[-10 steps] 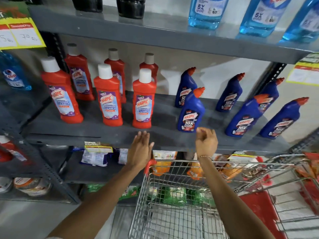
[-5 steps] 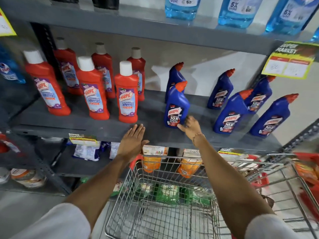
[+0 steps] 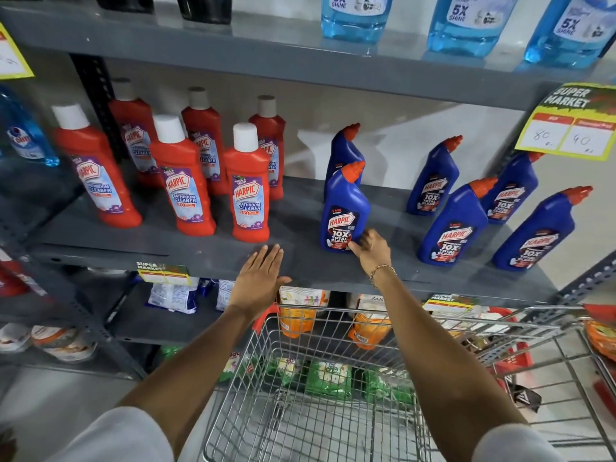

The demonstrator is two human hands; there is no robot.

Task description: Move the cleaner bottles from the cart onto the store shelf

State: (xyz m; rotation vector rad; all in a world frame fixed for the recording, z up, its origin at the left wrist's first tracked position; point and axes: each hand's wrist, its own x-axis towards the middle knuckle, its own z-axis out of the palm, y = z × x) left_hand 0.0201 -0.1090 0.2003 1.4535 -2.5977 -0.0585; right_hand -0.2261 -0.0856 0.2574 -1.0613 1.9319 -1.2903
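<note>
Several red cleaner bottles [image 3: 248, 191] with white caps stand on the left of the grey middle shelf [image 3: 206, 258]. To their right on the same shelf stand several blue cleaner bottles with red spouts. My right hand [image 3: 371, 250] pinches the lower right corner of the front blue bottle [image 3: 345, 211], thumb at its front and fingers at its side. In front of the shelf's edge my left hand [image 3: 261, 281] is flat, fingers together, holding nothing. Below my arms, the wire cart [image 3: 376, 310] shows no bottles in its basket.
The top shelf holds light-blue glass-cleaner bottles [image 3: 355, 16]. A yellow price tag [image 3: 570, 126] hangs at the right. Orange and green packets [image 3: 328, 378] lie on lower shelves behind the cart. A dark upright post [image 3: 96, 105] stands behind the red bottles.
My right hand has reached forward from above the cart's rim to the front blue bottle and closed on its base. My left hand stays flat at the shelf's edge.
</note>
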